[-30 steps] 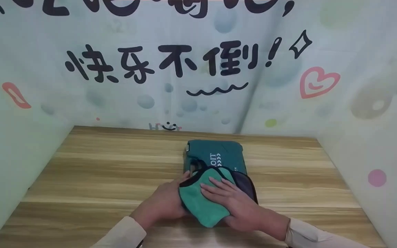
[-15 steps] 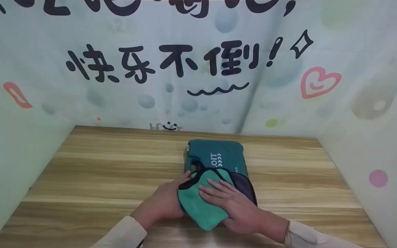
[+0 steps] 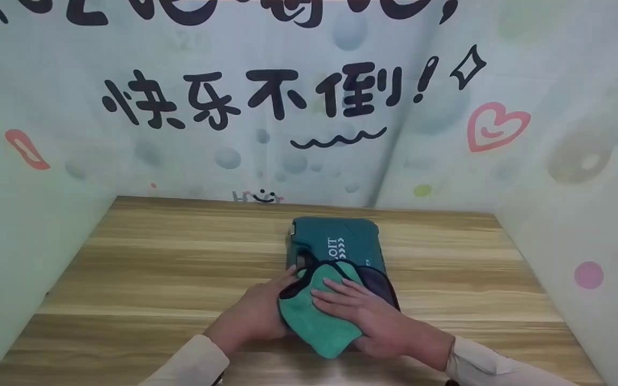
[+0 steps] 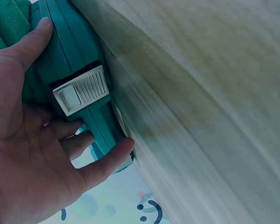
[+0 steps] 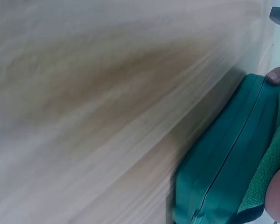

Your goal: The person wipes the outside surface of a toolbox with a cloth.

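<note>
Teal case (image 3: 336,236) lies flat on the bench (image 3: 153,268), lettering up. Green cloth (image 3: 311,313) with dark edging covers much of its near part; I note a dark, black-bordered piece (image 3: 380,285) beside the cloth, to the right. I have the right hand (image 3: 376,319) palm-down on the cloth, its fingers straight and slightly fanned; I cannot tell how that thumb lies. The left hand (image 3: 258,313) rests against the case's left side, fingers spread; on the left wrist view I see them about a silver latch (image 4: 81,91).
</note>
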The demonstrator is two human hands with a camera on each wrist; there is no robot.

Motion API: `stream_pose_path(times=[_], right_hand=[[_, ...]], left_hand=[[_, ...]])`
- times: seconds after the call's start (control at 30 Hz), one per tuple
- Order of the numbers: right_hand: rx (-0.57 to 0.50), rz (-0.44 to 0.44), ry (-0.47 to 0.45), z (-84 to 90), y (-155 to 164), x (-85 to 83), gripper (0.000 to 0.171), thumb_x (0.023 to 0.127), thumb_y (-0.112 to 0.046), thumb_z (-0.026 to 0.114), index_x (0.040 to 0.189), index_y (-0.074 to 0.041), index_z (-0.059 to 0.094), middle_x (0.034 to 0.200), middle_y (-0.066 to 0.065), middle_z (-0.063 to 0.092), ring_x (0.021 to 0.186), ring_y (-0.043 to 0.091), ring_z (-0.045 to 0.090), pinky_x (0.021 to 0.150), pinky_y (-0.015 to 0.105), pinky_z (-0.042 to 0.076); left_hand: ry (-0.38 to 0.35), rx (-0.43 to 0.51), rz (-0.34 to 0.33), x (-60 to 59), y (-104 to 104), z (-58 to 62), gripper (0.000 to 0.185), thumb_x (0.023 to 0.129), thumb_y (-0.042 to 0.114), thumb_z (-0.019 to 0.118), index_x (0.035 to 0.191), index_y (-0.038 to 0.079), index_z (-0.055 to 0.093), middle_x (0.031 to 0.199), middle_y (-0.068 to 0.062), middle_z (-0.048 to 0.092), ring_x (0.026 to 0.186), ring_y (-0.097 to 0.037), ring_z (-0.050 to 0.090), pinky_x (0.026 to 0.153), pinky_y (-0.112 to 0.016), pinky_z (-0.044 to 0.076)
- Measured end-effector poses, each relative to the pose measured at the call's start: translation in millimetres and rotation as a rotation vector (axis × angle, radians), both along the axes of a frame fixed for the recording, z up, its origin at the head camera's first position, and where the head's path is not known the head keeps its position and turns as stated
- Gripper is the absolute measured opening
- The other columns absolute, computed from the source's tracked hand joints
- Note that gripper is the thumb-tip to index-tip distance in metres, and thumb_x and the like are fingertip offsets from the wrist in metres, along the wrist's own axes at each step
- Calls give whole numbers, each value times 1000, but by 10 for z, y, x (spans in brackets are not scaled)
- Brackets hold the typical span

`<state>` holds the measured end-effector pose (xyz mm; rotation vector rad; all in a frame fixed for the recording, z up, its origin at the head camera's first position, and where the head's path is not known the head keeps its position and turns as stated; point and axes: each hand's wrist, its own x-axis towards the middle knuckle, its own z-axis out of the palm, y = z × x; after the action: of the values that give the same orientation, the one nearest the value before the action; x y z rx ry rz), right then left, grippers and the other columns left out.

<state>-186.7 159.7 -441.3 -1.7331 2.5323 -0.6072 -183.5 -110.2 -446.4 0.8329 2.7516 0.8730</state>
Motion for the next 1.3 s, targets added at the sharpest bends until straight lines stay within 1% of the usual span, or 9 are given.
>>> stream_pose_path(times=[0.17, 0.23, 0.4, 0.53, 0.6, 0.83, 1.07, 1.23, 1.3], right_hand=[[8, 32, -43, 11, 58, -50, 66, 97, -16, 57, 160, -15, 35, 164, -3, 30, 151, 30, 21, 117, 56, 18], [-1, 41, -49, 14, 79, -69, 69, 93, -13, 58, 159, -15, 37, 163, -4, 32, 150, 31, 22, 117, 56, 18], [-32, 47, -98, 22, 131, -117, 70, 88, -5, 55, 156, -16, 43, 159, -5, 39, 149, 29, 25, 117, 54, 19], [-27, 27, -192, 47, 188, -150, 62, 94, -8, 53, 154, -22, 47, 156, -11, 42, 150, 23, 24, 119, 52, 16], [-25, 23, -226, 58, 219, -162, 60, 94, -9, 52, 153, -23, 49, 155, -13, 43, 150, 22, 24, 118, 53, 15], [-59, 31, -259, 39, 329, -197, 61, 91, -3, 51, 148, -22, 55, 151, -12, 48, 149, 23, 28, 119, 52, 16], [-149, 84, -258, 28, 436, -224, 72, 76, 10, 48, 143, -15, 61, 145, -4, 56, 144, 33, 36, 117, 54, 19], [-161, 84, -296, 67, 497, -232, 66, 80, 9, 48, 140, -12, 64, 143, -1, 58, 143, 34, 38, 115, 60, 19], [-158, 76, -315, 73, 519, -233, 59, 86, 6, 50, 140, -12, 64, 143, -1, 58, 143, 34, 38, 114, 63, 19]], left_hand=[[18, -54, -9, -14, 6, -13, 83, 89, 58, 70, 155, 16, 44, 159, -4, 40, 147, -27, 30, 104, -58, 40], [36, -70, -19, -17, 8, -20, 81, 89, 58, 70, 154, 15, 46, 158, -4, 41, 148, -26, 28, 103, -59, 41], [84, -78, -25, -8, 8, -31, 73, 87, 51, 76, 143, 11, 52, 156, -7, 44, 147, -27, 31, 102, -57, 44], [133, -112, -35, -7, 10, -34, 66, 85, 46, 79, 133, 10, 54, 153, -10, 47, 145, -28, 34, 101, -54, 46], [140, -132, -42, -10, 14, -29, 67, 85, 45, 79, 135, 9, 53, 152, -10, 48, 146, -29, 33, 102, -54, 45], [82, -104, -46, -12, 27, -8, 79, 87, 43, 78, 152, 14, 43, 155, -6, 44, 149, -29, 27, 107, -55, 39], [51, -127, -26, -12, 36, -13, 79, 88, 43, 75, 153, 13, 41, 158, -7, 41, 150, -24, 24, 103, -59, 42], [10, -160, -11, -19, 41, -7, 84, 89, 45, 75, 157, 11, 37, 161, -9, 35, 151, -23, 21, 106, -58, 38], [0, -168, -8, -22, 43, -7, 85, 90, 46, 75, 157, 11, 36, 162, -10, 34, 151, -23, 21, 107, -59, 37]])
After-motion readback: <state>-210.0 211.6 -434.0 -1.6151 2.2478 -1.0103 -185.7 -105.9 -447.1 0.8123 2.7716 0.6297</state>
